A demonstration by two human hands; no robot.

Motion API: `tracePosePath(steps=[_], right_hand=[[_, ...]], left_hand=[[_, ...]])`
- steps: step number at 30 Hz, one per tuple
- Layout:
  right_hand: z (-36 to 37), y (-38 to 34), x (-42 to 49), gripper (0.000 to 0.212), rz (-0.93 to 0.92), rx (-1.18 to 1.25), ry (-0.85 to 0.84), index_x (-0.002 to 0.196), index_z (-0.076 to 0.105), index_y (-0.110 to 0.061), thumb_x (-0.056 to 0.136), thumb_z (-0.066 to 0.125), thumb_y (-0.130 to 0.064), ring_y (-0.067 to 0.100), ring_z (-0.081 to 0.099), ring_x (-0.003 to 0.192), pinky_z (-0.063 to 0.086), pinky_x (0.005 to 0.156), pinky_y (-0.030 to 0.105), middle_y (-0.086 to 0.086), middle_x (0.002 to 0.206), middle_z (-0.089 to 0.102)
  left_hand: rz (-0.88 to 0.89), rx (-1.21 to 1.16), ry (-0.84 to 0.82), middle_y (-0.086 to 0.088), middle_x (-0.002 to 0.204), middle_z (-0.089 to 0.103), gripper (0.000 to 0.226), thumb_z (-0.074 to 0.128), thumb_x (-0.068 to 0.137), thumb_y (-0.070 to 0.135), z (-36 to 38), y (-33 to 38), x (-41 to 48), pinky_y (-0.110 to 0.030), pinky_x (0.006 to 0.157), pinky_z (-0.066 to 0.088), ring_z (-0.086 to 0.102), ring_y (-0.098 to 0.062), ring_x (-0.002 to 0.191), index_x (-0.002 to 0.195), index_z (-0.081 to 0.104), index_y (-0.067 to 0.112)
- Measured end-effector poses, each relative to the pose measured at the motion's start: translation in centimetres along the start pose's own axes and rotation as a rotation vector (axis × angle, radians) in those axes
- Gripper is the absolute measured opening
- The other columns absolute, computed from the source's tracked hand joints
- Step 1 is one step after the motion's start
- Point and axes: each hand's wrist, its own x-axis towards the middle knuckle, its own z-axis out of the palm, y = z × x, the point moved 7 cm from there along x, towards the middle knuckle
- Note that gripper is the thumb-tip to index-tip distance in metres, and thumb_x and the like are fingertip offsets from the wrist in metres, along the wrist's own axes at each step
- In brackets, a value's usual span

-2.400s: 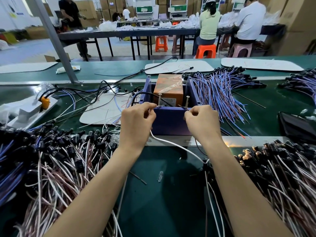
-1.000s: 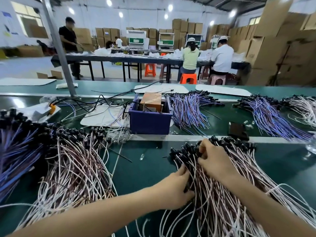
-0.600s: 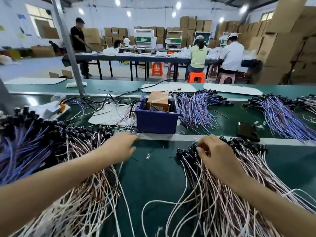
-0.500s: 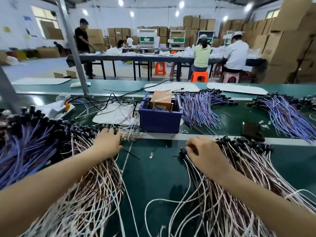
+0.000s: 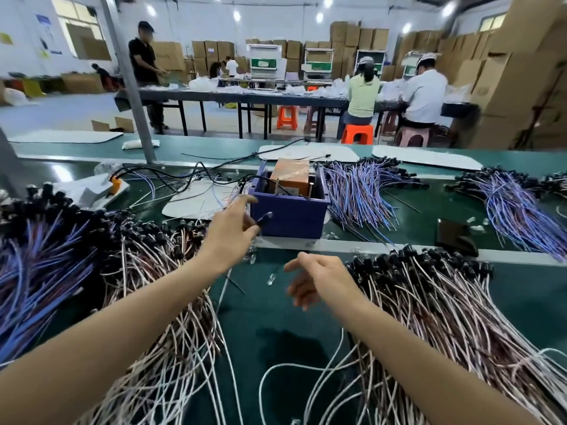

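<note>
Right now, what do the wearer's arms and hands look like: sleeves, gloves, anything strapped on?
Both forearms are bare right to the frame edge, with no sleeve in view. The left hand and right hand are ungloved. No watch, ring, wristband, strap or cable shows on either wrist, and no markings are visible.

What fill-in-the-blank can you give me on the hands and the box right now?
1. The left hand pinches a ____ connector.
2. The right hand, fingers loose, holds ____.
3. The blue box holds an ____ block.
Missing words: black; nothing; orange.
</note>
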Motion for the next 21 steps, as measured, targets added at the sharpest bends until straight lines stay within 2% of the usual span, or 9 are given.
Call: tracePosePath(steps=[3, 6, 9, 11, 13, 15, 18, 19, 21], right_hand=[[3.1, -1.0, -0.1, 0.049, 0.223, 0.399, -0.192, 0.099, 0.061, -0.005, 0.103, 0.03, -0.043, 0.02, 0.061, 0.047, 0.048, 0.042, 0.021, 0.016, 0.067, 0.068], [3.2, -4.1, 0.4, 0.031, 0.176, 0.64, -0.203, 0.09, 0.058, -0.012, 0.104, 0.035, -0.027, 0.008, 0.056, 0.055, 0.048, 0.048, 0.016, 0.004, 0.07, 0.063], [1.7, -7.9, 0.5, 0.019, 0.091, 0.857, -0.258, 0.11, 0.055, -0.01, 0.094, 0.045, -0.007, 0.003, 0.05, 0.042, 0.039, 0.036, 0.008, 0.006, 0.07, 0.065], [0.1, -9.8, 0.3, 0.04, 0.014, 0.871, -0.224, 0.12, 0.051, -0.014, 0.08, 0.053, -0.006, 0.002, 0.045, 0.038, 0.031, 0.032, 0.007, 0.007, 0.075, 0.068], [-1.5, -10.8, 0.2, 0.033, -0.055, 0.81, -0.151, 0.117, 0.053, -0.01, 0.084, 0.054, -0.011, 0.002, 0.041, 0.038, 0.026, 0.031, 0.008, 0.003, 0.079, 0.07], [-2.8, -11.5, 0.1, 0.018, -0.086, 0.757, -0.099, 0.107, 0.058, -0.007, 0.094, 0.048, -0.015, 0.002, 0.038, 0.036, 0.025, 0.03, 0.01, 0.001, 0.076, 0.071], [-4.1, -12.3, 0.3, 0.021, -0.138, 0.67, -0.081, 0.1, 0.064, -0.008, 0.097, 0.045, -0.015, 0.002, 0.031, 0.036, 0.021, 0.03, 0.011, -0.002, 0.066, 0.065], [-4.2, -12.7, 0.3, 0.022, -0.162, 0.61, -0.081, 0.099, 0.066, -0.008, 0.096, 0.045, -0.014, 0.002, 0.029, 0.036, 0.021, 0.031, 0.012, -0.003, 0.062, 0.06], [-4.5, -13.0, 0.8, 0.023, -0.206, 0.452, -0.062, 0.098, 0.067, -0.007, 0.096, 0.046, -0.016, 0.003, 0.026, 0.037, 0.019, 0.032, 0.013, -0.004, 0.058, 0.05]], left_hand=[[0.281, -0.167, 0.013, 0.01, 0.084, 0.061, 0.049, 0.067, 0.084, 0.0, -1.7, 7.8, -0.9, -0.013, 0.078, 0.046, 0.062, -0.012, 0.079, 0.13, 0.059, 0.018], [0.534, -0.2, -0.054, 0.002, 0.093, 0.064, 0.029, 0.064, 0.083, 0.001, -2.1, 13.0, -3.9, -0.011, 0.077, 0.041, 0.057, -0.004, 0.083, 0.109, 0.072, 0.013], [0.803, -0.101, -0.009, -0.004, 0.1, 0.066, 0.022, 0.059, 0.086, 0.006, -2.1, 15.4, -7.7, -0.021, 0.09, 0.042, 0.056, -0.01, 0.094, 0.104, 0.072, 0.01], [0.82, -0.247, -0.105, -0.006, 0.098, 0.063, 0.022, 0.065, 0.084, -0.002, -2.0, 15.1, -8.6, -0.014, 0.088, 0.044, 0.058, -0.011, 0.091, 0.103, 0.073, 0.006], [0.798, -0.328, -0.169, -0.007, 0.095, 0.062, 0.028, 0.065, 0.081, -0.008, -1.9, 14.7, -8.6, -0.017, 0.086, 0.047, 0.058, -0.013, 0.086, 0.104, 0.073, 0.006], [0.85, -0.355, -0.214, -0.009, 0.093, 0.062, 0.028, 0.062, 0.079, -0.006, -1.7, 14.9, -9.0, -0.03, 0.086, 0.053, 0.059, -0.016, 0.082, 0.103, 0.073, 0.004], [0.899, -0.461, -0.203, -0.012, 0.09, 0.062, 0.024, 0.054, 0.076, 0.004, -2.2, 15.0, -8.8, -0.036, 0.077, 0.052, 0.06, -0.022, 0.082, 0.094, 0.07, -0.001], [0.822, -0.537, -0.135, -0.01, 0.086, 0.061, 0.021, 0.051, 0.075, 0.007, -2.7, 14.5, -7.8, -0.035, 0.073, 0.051, 0.06, -0.023, 0.081, 0.088, 0.066, -0.001], [0.467, -0.72, 0.01, -0.004, 0.084, 0.063, 0.012, 0.052, 0.081, 0.014, -3.3, 12.4, -4.4, -0.024, 0.072, 0.05, 0.061, -0.014, 0.081, 0.087, 0.061, 0.008]])
